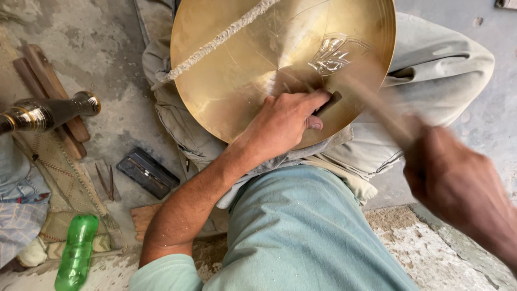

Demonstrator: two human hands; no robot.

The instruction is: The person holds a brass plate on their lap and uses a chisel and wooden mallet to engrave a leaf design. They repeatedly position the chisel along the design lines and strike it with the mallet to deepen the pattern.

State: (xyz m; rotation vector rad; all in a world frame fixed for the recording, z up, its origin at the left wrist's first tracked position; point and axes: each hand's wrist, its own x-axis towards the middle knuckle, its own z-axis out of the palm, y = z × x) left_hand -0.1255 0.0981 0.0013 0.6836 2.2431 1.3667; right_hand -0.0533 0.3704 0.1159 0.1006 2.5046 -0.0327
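A brass plate [242, 70] leaned tilted across the person's lap, its face turned up toward the camera. A rope [215, 40] ran slantwise over its upper left part, and an engraved pattern [336, 54] showed on its right side. The left hand [283, 121] rested on the plate's lower part, its fingers clenched around a small dark punch [329, 103] whose tip touched the metal just below the pattern. The right hand [458, 183] was blurred at the right edge, well off the plate; it gripped a wooden hammer [371, 108] whose blurred shaft reached up toward the punch.

On the floor [107, 43] to the left lay a dark flat case [146, 172], with two thin metal tools [106, 180] just beside it. Farther left, a dark metal vessel [48, 112] lay over wooden sticks [51, 91]. A green plastic bottle [77, 250] lay near the bottom left corner, on the edge of a woven mat [64, 183]. A bare foot [144, 218] showed beneath the left forearm.
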